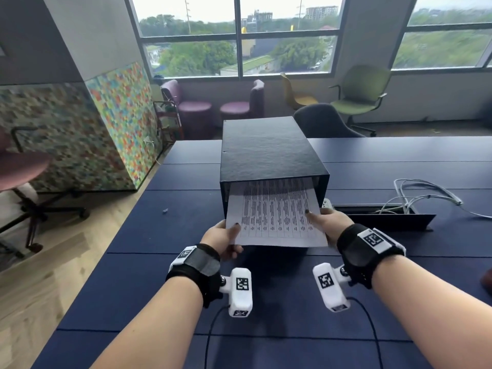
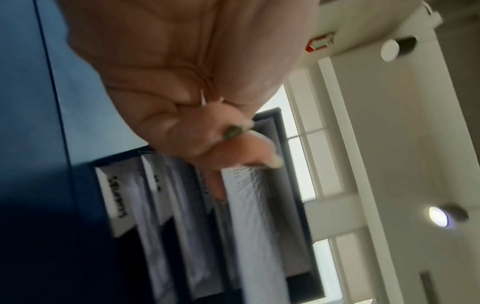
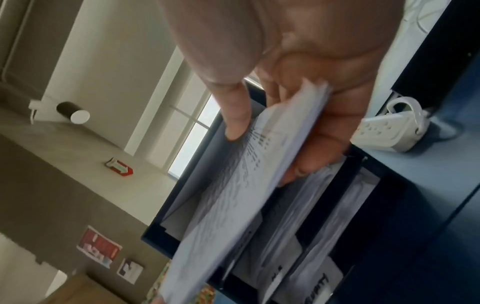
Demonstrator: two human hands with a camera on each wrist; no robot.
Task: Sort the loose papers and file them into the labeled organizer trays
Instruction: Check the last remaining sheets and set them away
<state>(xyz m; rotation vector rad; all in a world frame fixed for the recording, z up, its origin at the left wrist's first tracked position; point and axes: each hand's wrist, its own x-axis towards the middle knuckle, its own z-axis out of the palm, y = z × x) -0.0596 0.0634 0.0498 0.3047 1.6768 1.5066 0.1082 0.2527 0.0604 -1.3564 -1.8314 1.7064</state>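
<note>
A dark blue organizer box (image 1: 269, 150) stands on the blue table (image 1: 165, 262), its open front toward me. A stack of printed table sheets (image 1: 274, 217) juts out of its top slot, far end inside. My left hand (image 1: 226, 239) pinches the stack's near left corner, thumb on top. My right hand (image 1: 326, 222) pinches the near right edge, thumb on top, fingers beneath. In the left wrist view the sheets (image 2: 249, 205) sit above lower trays with white labels (image 2: 116, 203). The right wrist view shows the stack (image 3: 233, 195) between thumb and fingers.
A white power strip (image 1: 327, 203) lies just right of the organizer beside an open cable hatch (image 1: 386, 217) with grey cables (image 1: 426, 193). Office chairs (image 1: 354, 99) stand behind the table under the windows. A mosaic-covered pillar (image 1: 114, 123) rises at left.
</note>
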